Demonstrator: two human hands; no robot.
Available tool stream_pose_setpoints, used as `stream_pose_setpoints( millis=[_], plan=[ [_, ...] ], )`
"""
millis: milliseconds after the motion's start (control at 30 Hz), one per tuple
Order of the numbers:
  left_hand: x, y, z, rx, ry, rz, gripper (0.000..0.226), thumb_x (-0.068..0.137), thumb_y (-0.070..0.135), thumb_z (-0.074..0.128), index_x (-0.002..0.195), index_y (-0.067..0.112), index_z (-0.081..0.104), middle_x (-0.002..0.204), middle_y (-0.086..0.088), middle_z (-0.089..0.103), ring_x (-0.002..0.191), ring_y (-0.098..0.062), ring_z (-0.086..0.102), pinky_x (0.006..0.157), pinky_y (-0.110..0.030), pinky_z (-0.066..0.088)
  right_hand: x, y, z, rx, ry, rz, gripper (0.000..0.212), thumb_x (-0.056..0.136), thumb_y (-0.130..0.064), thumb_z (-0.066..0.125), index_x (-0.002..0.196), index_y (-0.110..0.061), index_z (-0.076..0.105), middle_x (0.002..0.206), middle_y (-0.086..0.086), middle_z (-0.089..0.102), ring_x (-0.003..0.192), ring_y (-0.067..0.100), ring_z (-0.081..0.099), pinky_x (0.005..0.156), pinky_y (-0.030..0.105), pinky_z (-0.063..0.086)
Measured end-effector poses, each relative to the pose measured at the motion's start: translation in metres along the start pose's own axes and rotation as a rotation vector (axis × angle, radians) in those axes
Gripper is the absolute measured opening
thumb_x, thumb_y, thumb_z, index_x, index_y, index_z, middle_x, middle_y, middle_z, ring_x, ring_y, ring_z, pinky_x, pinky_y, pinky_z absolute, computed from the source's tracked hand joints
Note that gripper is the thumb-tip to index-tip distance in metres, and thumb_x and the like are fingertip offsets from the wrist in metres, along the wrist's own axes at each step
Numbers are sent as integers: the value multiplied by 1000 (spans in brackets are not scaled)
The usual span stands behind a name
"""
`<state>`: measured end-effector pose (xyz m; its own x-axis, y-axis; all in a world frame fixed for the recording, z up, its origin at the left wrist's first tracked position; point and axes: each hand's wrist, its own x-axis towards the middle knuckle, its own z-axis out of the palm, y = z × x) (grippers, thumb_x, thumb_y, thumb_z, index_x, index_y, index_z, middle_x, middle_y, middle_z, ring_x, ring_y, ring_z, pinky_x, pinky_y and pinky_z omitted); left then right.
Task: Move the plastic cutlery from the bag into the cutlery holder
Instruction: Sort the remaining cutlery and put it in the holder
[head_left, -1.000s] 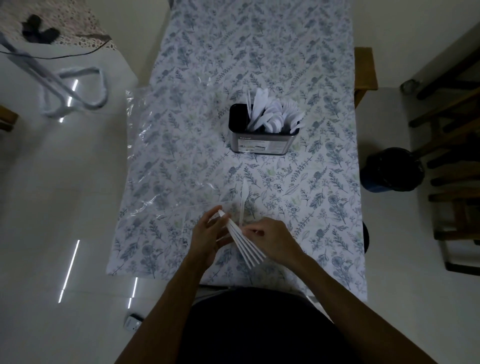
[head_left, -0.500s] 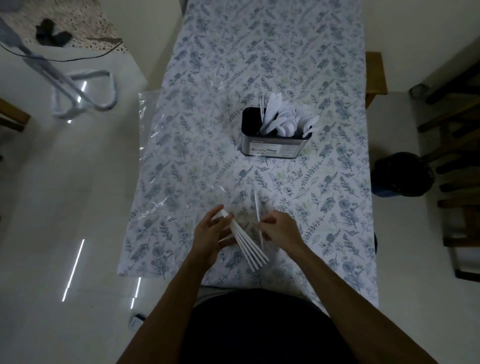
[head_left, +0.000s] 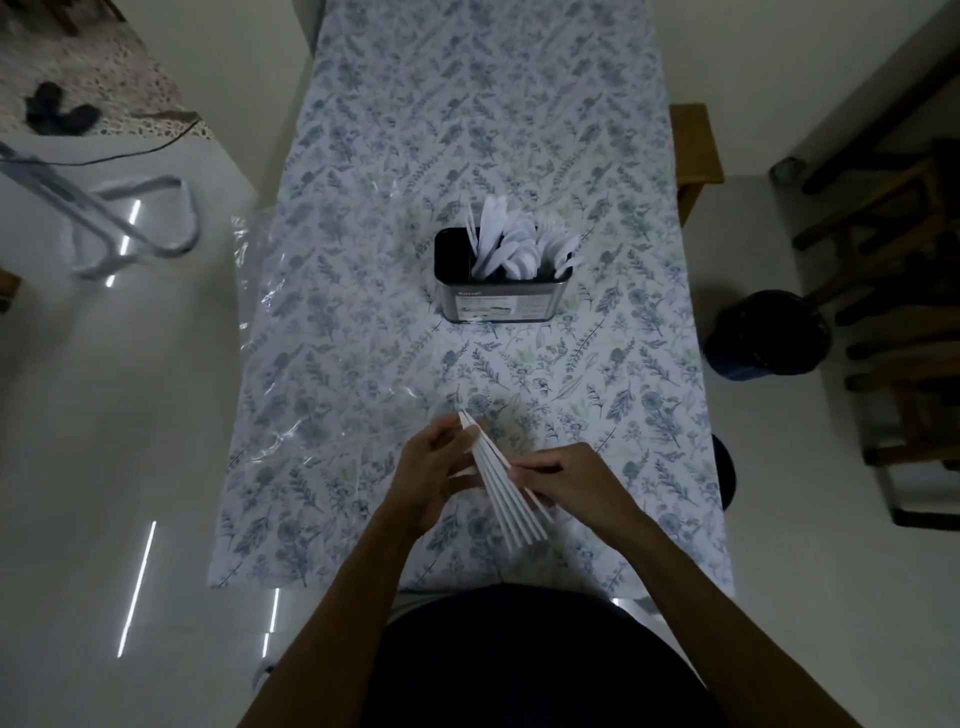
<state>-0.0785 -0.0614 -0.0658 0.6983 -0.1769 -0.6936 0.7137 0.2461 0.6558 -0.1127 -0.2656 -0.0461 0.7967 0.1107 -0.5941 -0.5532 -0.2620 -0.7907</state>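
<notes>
Plastic cutlery (head_left: 506, 491) sits as a fanned bundle of white handles low in the middle of the frame, held between both hands above the near edge of the flowered tablecloth (head_left: 395, 171). From my seat I see the left hand (head_left: 434, 475) curled round the narrow upper end of the fan, thumb on top and fingers underneath, while the spread ends point down and to the right. The right hand (head_left: 569, 480) has its fingers bent in against the right edge of the bundle, pinching at the outermost piece — I cannot tell exactly how many pieces it has hold of.

Further up, near the centre of the frame, the cutlery holder (head_left: 501, 283) stands upright on the cloth, a dark tin with a label on its near face, with white cutlery standing in its right part, well apart from the hands.

The clear bag (head_left: 291, 364) lies flat and crumpled along the left edge of the table, just left of the left hand. At the right of the frame, on the floor, stands a dark bucket (head_left: 766, 335).
</notes>
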Motion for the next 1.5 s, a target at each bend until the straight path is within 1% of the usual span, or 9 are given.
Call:
stream_pose_setpoints(
  millis=[133,367,600,767,900,1033,1267,1367,1500],
  plan=[
    [-3,2,8,10,19,54,38,98,11,66,131,29,62,118,-11,73,102,-34,74,73,-42,61,-3,-3,-7,48,-45,16,27,84,-27,80,109,-18,79,97,-1,79,82,13,76,74,23,59],
    [-3,-4,19,67,35,93,38,96,11,69,131,25,64,118,-18,72,102,-38,73,76,-47,62,-3,3,-14,54,-45,70,28,83,-28,81,109,-17,79,99,-1,79,88,17,76,86,39,62],
    [1,34,33,249,58,258,42,94,7,71,133,22,65,112,-9,76,95,-30,76,71,-48,64,3,-19,-9,-344,86,-186,27,96,-38,66,100,-17,81,87,5,78,71,19,72,73,37,60],
    [-1,69,58,645,188,648,31,95,13,71,121,28,70,108,0,74,91,-20,74,73,-45,65,20,-58,9,-645,237,-264,38,80,-52,77,90,-15,75,84,1,75,67,10,66,59,22,50],
    [1,140,84,801,197,1002,41,94,11,71,133,20,66,126,3,70,101,-5,70,90,-14,55,55,-125,0,-598,491,-503,28,84,-31,77,98,-9,70,83,7,76,65,17,71,61,29,60],
    [23,218,102,737,183,1247,38,93,7,69,130,10,68,134,0,67,122,-11,64,107,-25,48,96,-203,-26,-565,671,-682,13,87,-15,65,75,-9,65,62,5,68,44,10,55,49,29,52],
    [63,240,101,721,186,1207,39,92,6,67,132,10,67,136,-1,66,124,-13,61,108,-38,49,137,-230,-42,-738,683,-664,37,89,-15,56,56,-15,39,47,-6,37,39,4,28,47,30,33],
    [74,228,94,726,187,1198,38,93,5,67,131,6,67,136,-4,65,126,-16,61,111,-36,47,147,-218,-41,-807,577,-584,25,88,-20,63,67,-8,55,62,8,62,52,19,52,61,36,48],
    [85,218,89,719,178,1163,37,93,5,66,130,6,67,133,0,66,126,-15,61,109,-38,49,155,-210,-40,-851,514,-510,26,90,-23,64,70,-10,54,72,12,67,69,28,65,56,31,43]
  ],
)
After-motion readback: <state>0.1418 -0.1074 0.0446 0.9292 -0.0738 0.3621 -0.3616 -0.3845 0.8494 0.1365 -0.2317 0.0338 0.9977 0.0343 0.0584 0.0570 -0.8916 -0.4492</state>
